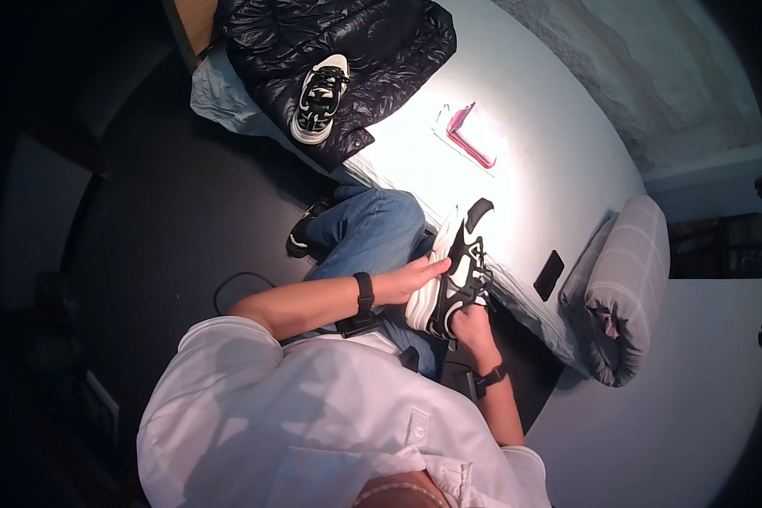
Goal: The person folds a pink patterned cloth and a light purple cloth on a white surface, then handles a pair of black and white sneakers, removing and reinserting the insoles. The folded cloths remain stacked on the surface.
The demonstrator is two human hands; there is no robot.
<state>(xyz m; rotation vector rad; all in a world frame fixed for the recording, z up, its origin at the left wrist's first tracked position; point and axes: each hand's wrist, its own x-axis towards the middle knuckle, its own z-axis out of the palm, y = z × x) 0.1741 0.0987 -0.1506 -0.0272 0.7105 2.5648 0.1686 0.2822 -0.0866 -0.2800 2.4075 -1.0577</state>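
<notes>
A black-and-white sneaker (460,279) is held tilted above my lap. My left hand (413,279) grips it along its thick white sole, with the thumb pointing towards the upper. At the lower end of the same sneaker, my right hand (473,327) is closed against the black upper near the laces; its fingertips are hidden. A matching sneaker (320,101) lies on a dark quilted puffer jacket (400,57), laces facing up.
The jacket is spread over a white-covered bed or platform (546,146). A pink-and-red flat item (476,136) sits there in bright glare. Farther right are a black phone (549,275) and a rolled grey checked quilt (625,292). A black cable (244,274) loops by my left forearm.
</notes>
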